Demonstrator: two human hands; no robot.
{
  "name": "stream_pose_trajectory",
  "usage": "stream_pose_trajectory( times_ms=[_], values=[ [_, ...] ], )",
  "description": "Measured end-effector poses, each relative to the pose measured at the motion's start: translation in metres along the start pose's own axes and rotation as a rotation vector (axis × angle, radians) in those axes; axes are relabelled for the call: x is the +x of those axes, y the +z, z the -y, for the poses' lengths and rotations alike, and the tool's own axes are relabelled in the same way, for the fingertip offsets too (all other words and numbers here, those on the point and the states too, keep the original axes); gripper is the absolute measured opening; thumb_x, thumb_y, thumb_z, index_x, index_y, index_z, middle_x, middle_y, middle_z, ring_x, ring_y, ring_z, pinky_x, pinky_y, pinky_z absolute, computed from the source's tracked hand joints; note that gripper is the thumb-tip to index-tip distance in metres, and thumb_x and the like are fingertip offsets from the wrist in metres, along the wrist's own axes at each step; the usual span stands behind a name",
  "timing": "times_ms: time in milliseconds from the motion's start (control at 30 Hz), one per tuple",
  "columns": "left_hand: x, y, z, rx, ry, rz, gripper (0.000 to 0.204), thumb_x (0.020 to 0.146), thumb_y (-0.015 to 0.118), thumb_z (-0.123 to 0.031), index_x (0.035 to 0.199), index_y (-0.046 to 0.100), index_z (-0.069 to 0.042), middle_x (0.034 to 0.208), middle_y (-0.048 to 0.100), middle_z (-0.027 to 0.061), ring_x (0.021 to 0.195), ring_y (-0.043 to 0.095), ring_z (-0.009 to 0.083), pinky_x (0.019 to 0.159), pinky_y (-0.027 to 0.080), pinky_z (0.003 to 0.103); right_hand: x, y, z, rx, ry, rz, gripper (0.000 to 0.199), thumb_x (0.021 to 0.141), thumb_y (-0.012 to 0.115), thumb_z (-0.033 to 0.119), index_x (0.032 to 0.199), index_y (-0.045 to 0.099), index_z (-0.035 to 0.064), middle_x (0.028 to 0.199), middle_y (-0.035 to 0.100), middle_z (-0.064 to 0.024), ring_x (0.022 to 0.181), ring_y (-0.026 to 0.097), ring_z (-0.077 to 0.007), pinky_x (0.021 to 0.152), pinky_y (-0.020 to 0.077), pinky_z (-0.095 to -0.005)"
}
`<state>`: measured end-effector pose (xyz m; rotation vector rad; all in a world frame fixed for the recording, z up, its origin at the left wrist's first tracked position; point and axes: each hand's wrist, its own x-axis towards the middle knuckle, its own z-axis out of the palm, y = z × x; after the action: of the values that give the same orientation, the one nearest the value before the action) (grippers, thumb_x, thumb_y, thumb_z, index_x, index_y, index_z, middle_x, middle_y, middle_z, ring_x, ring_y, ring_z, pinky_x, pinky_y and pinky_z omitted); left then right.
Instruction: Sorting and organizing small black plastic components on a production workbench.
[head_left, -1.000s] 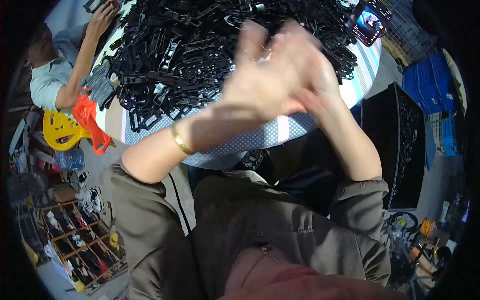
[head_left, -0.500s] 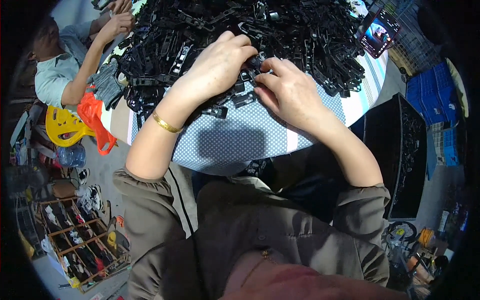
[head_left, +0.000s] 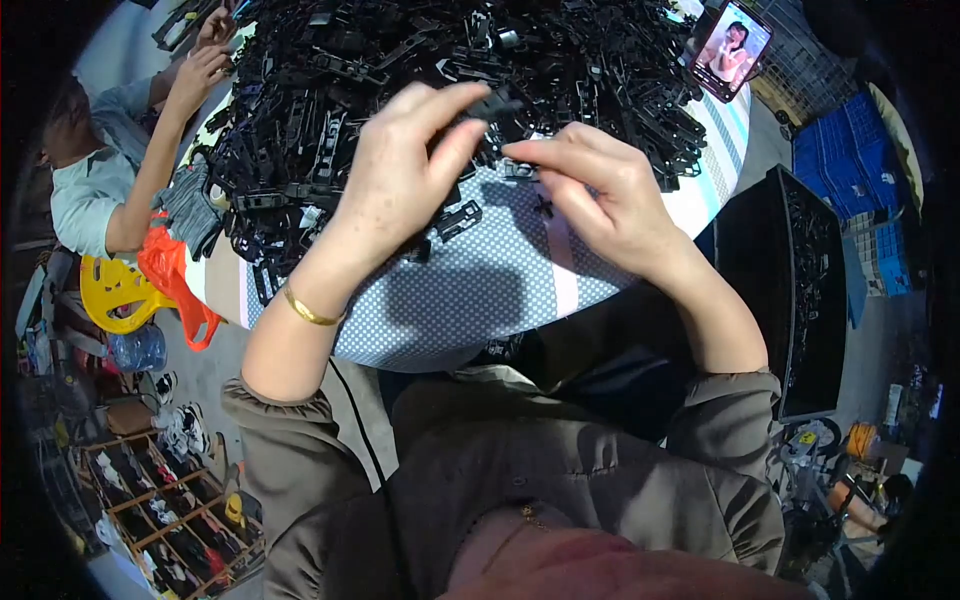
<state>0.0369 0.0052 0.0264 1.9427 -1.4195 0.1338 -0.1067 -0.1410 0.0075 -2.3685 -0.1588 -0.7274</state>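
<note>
At twelve o'clock on dotted surface (head_left: 480,300): black plastic parts heap (head_left: 400,70); left hand (head_left: 405,165) fingers pinch one black clip (head_left: 497,103); right hand (head_left: 600,190) fingers curled, touching small black piece (head_left: 520,170).

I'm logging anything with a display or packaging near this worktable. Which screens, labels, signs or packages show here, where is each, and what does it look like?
Smartphone: propped at the table's far right edge beyond the pile of black plastic parts; dark rectangular frame, lit screen showing a person.
Orange plastic bag: hanging off the table's left edge; crumpled, plain.
Blue plastic crates: on the floor at right; stacked, boxy.
No labels or signs can be made out.
</note>
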Motion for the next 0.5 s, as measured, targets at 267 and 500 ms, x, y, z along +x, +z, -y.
stream_pose_trajectory(
  times_ms=[267,500],
  values=[
    [-0.018,0.023,-0.014,-0.427,-0.188,0.152,0.026,0.074,0.065,-0.005,0.099,0.059,0.000,0.081,0.059,0.0058,0.060,0.053,0.0088,0.056,0.044,0.022,-0.003,0.000,0.002,0.150,0.190,-0.137,0.019,0.086,0.054,0.008,0.102,0.063,0.0006,0.079,0.063,-0.0072,0.060,0.056,-0.0085,0.053,0.0440,-0.0199],
    [-0.015,0.026,-0.011,-1.176,-0.546,0.256,0.031,0.084,0.055,0.000,0.112,0.046,0.007,0.097,0.060,0.0138,0.086,0.063,0.0155,0.078,0.053,0.023,-0.003,-0.002,0.002,-0.001,0.206,-0.158,0.018,0.083,0.060,0.010,0.097,0.065,0.0001,0.078,0.064,-0.0087,0.062,0.058,-0.0104,0.054,0.0457,-0.0198]
  ],
)
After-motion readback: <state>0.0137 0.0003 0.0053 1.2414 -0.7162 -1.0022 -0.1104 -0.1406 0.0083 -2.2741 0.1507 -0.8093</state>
